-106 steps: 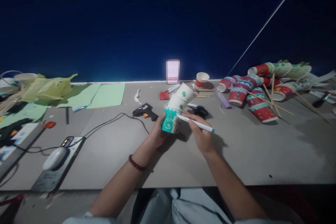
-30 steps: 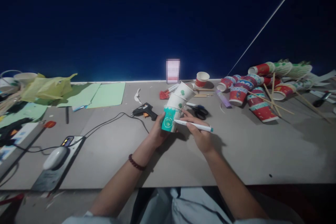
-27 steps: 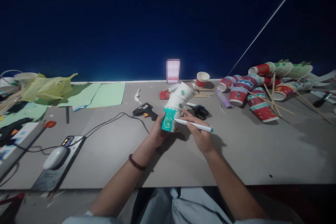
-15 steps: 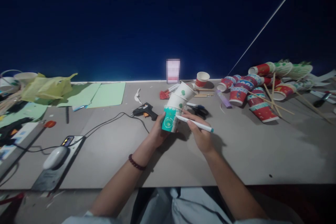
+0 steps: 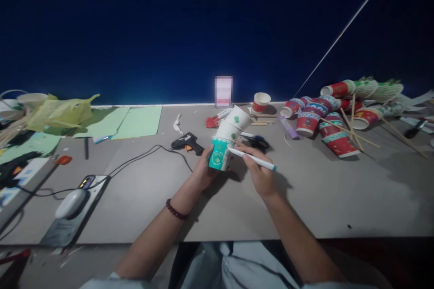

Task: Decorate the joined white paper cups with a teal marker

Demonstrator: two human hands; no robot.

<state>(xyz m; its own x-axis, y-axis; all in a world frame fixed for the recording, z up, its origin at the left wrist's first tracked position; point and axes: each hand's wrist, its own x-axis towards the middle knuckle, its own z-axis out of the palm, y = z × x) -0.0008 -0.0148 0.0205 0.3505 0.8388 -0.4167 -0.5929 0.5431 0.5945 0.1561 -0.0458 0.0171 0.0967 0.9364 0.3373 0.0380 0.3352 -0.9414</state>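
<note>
A dark blue wall stands behind a grey worktop. At centre, a tilted stack of paper cups is held just over the worktop, mouth end up and to the right. The left hand keeps its grip closed around the lowest, teal-sided cup, presumably to steady it and present its side. The right hand grips a white pen, its tip at the edge of the teal area; contact cannot be told. The slant probably gives the pen a clear approach. A glue gun and scissors lie near the hands, plausibly for easy reach. Farther back stands a small red cup. Green paper lies to the left; decorated cups are heaped to the right. Shadows fall across the worktop beneath the arms.
</note>
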